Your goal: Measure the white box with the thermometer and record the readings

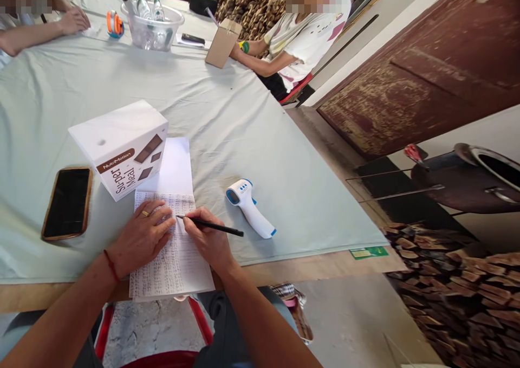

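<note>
My right hand [209, 240] grips a black pen [217, 227], its tip at the written page of a notebook [173, 273]. Flat on the same page lies my left hand [144, 232], fingers stretched out, a ring on one finger and a red cord at the wrist. Rows of small handwriting cover much of the paper. A white box [122, 140] printed "NutriMotion" stands over part of the notebook's upper leaf. To the right of my right hand rests a white and blue infrared thermometer [251, 208]. Left of the box lies a phone [67, 202] with a dark screen.
A pale cloth [317, 194] covers the table. Farther back stand a clear plastic tub [152, 29] with bottles and an orange and blue tape roll [115, 24]. A person at the right holds a cardboard box [223, 43]; another person's hand [76, 21] rests at the left. Firewood [467, 297] is stacked lower right.
</note>
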Motion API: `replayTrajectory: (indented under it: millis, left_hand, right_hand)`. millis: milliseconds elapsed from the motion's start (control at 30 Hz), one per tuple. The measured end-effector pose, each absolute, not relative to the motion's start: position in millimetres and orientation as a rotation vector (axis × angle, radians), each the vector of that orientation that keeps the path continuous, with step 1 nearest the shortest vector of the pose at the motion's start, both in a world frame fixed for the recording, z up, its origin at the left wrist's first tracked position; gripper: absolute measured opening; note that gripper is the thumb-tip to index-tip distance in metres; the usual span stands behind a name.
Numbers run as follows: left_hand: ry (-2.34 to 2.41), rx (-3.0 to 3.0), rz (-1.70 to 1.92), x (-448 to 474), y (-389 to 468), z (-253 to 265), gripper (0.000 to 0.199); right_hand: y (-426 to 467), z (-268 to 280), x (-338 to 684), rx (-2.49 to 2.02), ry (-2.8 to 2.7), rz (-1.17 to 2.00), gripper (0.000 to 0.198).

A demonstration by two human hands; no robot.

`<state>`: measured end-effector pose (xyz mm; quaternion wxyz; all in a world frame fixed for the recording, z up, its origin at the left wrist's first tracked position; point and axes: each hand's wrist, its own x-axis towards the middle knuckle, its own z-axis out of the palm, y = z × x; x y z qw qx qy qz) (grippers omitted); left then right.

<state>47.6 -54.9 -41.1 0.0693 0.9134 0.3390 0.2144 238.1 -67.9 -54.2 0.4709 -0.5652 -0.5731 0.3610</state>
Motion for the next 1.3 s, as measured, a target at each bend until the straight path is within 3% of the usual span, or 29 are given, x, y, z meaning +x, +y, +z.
replayTrajectory:
  millis: [467, 667, 900, 1300]
  left_hand:
    - [1.001, 2.776, 0.661, 47.0, -54.0, -43.0, 0.024]
    - [0.995, 2.794, 0.650, 46.8, -54.6, -43.3, 0.023]
    - [1.003, 2.802, 0.644, 46.5, -55.1, -42.5, 0.025]
    - [1.010, 2.776, 0.637, 46.9, -54.5, -41.8, 0.026]
  right_hand:
    - [-68.1, -55.4, 239.5, -1.365, -1.332, 0.876, 0.013]
    - [-68.0, -52.7, 244.7, -1.316, -1.001, 0.635, 0.010]
    - [-68.5, -52.8, 241.7, -1.429, -1.244, 0.932, 0.014]
    - [-67.3, -52.5, 240.8, -1.458, -1.348, 0.879, 0.014]
